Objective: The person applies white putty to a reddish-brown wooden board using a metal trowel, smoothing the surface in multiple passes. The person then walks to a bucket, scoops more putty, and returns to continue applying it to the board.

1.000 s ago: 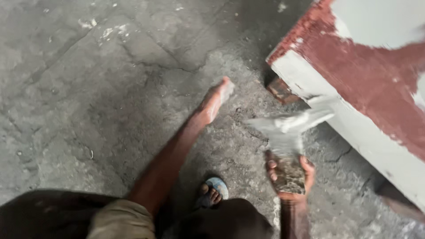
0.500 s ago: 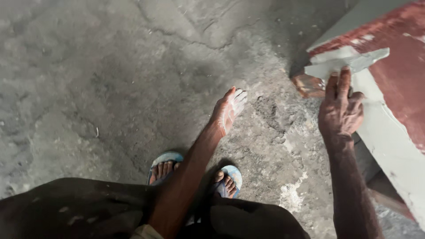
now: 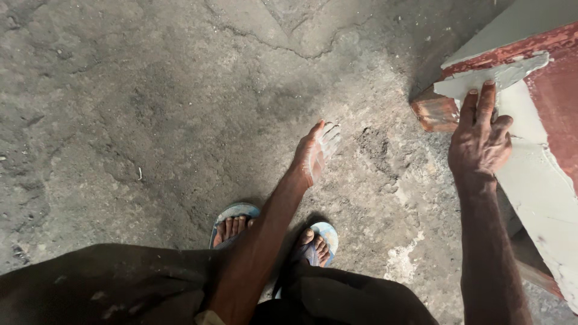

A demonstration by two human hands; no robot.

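Cracked grey concrete floor (image 3: 150, 90), blue sandals (image 3: 236, 212), a brick (image 3: 435, 112).

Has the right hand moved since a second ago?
Yes. The right hand rose from low by the floor up onto the red and white panel, pressing its scraper there.

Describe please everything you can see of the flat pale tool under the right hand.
The flat tool looks like a thin blade, smeared all over with pale grey-white paste. It lies flat against the sloping red and white painted panel, near its upper edge. The right hand presses on it from above, with fingers spread over its lower part. Its handle, if any, is hidden.
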